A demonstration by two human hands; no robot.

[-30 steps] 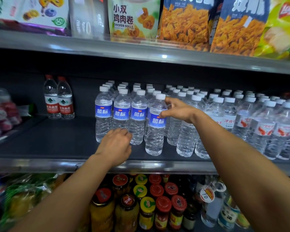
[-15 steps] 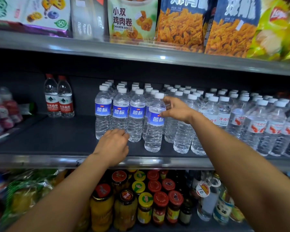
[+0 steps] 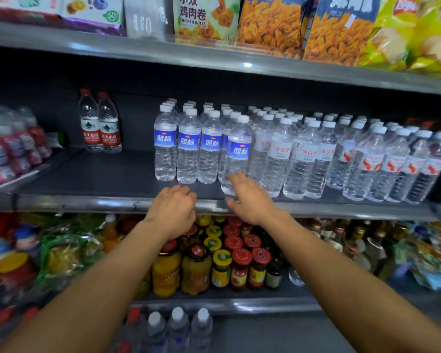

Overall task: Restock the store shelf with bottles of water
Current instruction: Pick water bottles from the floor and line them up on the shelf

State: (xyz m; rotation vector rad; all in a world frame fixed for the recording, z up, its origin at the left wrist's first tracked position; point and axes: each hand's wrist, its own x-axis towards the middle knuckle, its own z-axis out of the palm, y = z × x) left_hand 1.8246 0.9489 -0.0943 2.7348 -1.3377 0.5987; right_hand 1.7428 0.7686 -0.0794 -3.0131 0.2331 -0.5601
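Observation:
Rows of clear water bottles with blue labels (image 3: 189, 146) stand on the dark middle shelf (image 3: 92, 174). One blue-label bottle (image 3: 236, 154) stands forward of the others near the shelf's front edge. My right hand (image 3: 250, 197) is at its base with fingers spread, touching or just in front of it. My left hand (image 3: 173, 208) hangs loosely curled over the shelf's front rail (image 3: 87, 203), holding nothing. More capped water bottles (image 3: 178, 327) stand at the bottom of the view, below my arms.
White-label water bottles (image 3: 308, 154) and red-marked ones (image 3: 392, 161) fill the shelf's right side. Two red-label bottles (image 3: 99, 126) stand at the back left. Snack bags (image 3: 273, 24) line the upper shelf. Jars (image 3: 239, 263) crowd the lower shelf.
My right hand has dropped from the forward bottle's neck to its base. My left hand has drawn back to the shelf's front rail. The view has tilted downward.

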